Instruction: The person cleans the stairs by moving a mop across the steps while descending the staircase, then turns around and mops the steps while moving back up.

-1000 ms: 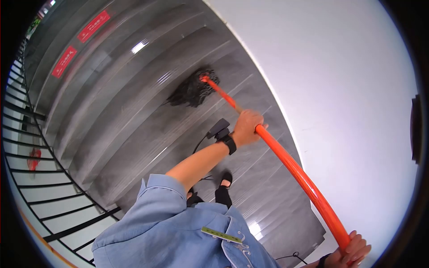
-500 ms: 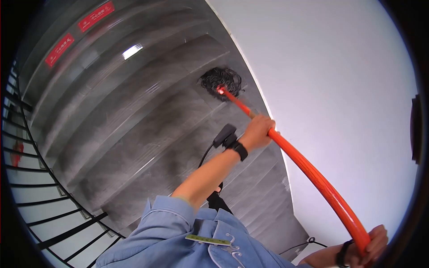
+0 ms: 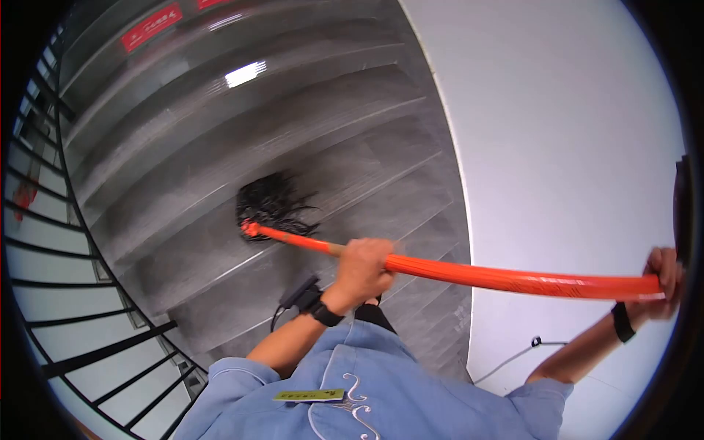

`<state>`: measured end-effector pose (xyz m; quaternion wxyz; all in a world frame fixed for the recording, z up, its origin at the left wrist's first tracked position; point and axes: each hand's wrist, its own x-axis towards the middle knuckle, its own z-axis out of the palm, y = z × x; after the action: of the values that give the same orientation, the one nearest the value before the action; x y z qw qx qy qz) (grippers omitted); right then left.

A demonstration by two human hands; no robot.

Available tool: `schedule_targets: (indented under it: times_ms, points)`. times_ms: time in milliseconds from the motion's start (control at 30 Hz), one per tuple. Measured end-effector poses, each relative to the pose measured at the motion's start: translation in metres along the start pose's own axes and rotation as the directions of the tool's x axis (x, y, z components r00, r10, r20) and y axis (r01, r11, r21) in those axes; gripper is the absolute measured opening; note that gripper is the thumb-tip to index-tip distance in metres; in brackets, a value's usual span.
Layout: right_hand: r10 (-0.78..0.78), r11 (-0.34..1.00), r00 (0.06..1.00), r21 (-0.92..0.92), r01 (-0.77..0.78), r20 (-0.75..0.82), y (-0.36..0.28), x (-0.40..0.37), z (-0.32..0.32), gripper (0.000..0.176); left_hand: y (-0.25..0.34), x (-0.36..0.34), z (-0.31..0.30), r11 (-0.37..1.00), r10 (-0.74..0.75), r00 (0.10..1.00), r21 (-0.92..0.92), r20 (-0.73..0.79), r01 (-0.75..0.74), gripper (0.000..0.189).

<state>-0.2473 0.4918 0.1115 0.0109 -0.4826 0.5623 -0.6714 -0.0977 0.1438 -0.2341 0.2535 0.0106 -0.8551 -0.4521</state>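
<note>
A mop with a red-orange handle (image 3: 499,277) stretches across the head view from right to left. Its black stringy head (image 3: 271,205) lies spread on a grey stair tread. My left hand (image 3: 361,270) is wrapped around the lower part of the handle, near a tan band. At the far right, my right hand (image 3: 664,279) grips the handle's top end, close to the wall. Both wrists carry black bands, and a small black device on a cable sits beside my left wrist.
Grey curved stairs (image 3: 330,121) fill the middle. A black metal railing (image 3: 110,315) runs along the left. A white wall (image 3: 557,147) bounds the right side. Red labels (image 3: 152,27) mark steps at the top. A cable (image 3: 506,363) hangs near my right arm.
The mop head has swept left and nearer to me across the stairs. My left hand has moved left and down, while my right hand has risen. The handle is now closer to level.
</note>
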Motion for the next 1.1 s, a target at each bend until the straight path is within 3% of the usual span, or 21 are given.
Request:
schedule_targets:
  times_ms: [100,167,233,300,433,500,600,800,900,933,967,1000,1067,1100]
  points:
    - [0.088,0.937,0.995,0.336,-0.099,0.048,0.084,0.027,0.069,0.019,-0.029,-0.042,-0.051,0.966,-0.127,0.983,0.208,-0.133,0.153,0.028]
    - [0.117,0.824,0.988,0.546,-0.154,0.101,0.142,0.031,0.128,0.012,-0.059,-0.079,-0.08,0.904,-0.192,0.954,0.338,-0.229,0.263,0.033]
    - [0.198,0.769,0.978,0.608,-0.198,0.069,0.194,0.018,0.183,0.007,-0.091,-0.119,-0.112,0.817,-0.267,0.913,0.43,-0.309,0.384,0.034]
    - [0.27,0.626,0.932,0.69,-0.362,0.244,0.245,-0.006,0.224,0.007,-0.127,-0.166,-0.138,0.701,-0.353,0.854,0.497,-0.382,0.512,0.032]
    - [0.297,0.529,0.818,0.628,-0.571,0.493,0.28,-0.063,0.256,0.005,-0.157,-0.238,-0.153,0.533,-0.387,0.8,0.597,-0.458,0.6,0.027]
    - [0.258,0.533,0.799,0.609,-0.587,0.543,0.279,-0.063,0.238,0.004,-0.158,-0.234,-0.145,0.492,-0.399,0.783,0.609,-0.477,0.622,0.026]
    - [0.249,0.637,0.784,0.514,-0.575,0.568,0.281,-0.049,0.179,0.005,-0.164,-0.202,-0.102,0.537,-0.337,0.818,0.618,-0.467,0.574,0.02]
    - [0.385,0.76,0.908,0.502,-0.413,0.164,0.256,-0.041,0.012,0.022,-0.131,-0.039,0.03,0.729,-0.236,0.921,0.57,-0.309,0.378,0.018]
    - [0.37,0.866,0.927,0.341,-0.366,0.056,0.212,-0.049,-0.072,0.04,-0.095,0.049,0.103,0.843,-0.177,0.964,0.475,-0.198,0.252,0.017]
    - [0.36,0.862,0.933,0.389,-0.324,-0.02,0.193,-0.054,-0.098,0.036,-0.086,0.07,0.127,0.88,-0.171,0.977,0.427,-0.124,0.208,0.017]
    - [0.29,0.916,0.952,0.316,-0.246,-0.1,0.177,-0.066,-0.127,0.035,-0.073,0.089,0.154,0.907,-0.139,0.984,0.384,-0.115,0.173,0.017]
    - [0.339,0.884,0.941,0.337,-0.325,0.017,0.155,-0.076,-0.155,0.023,-0.06,0.106,0.18,0.931,-0.104,0.988,0.339,-0.11,0.136,0.017]
    - [0.27,0.963,0.955,0.06,-0.264,-0.126,0.11,-0.106,-0.19,0.023,-0.039,0.134,0.221,0.959,-0.05,0.995,0.274,-0.087,0.072,0.018]
    - [0.22,0.975,0.974,-0.019,-0.221,-0.06,0.094,-0.115,-0.206,0.024,-0.032,0.147,0.24,0.975,-0.014,0.998,0.22,-0.061,0.027,0.018]
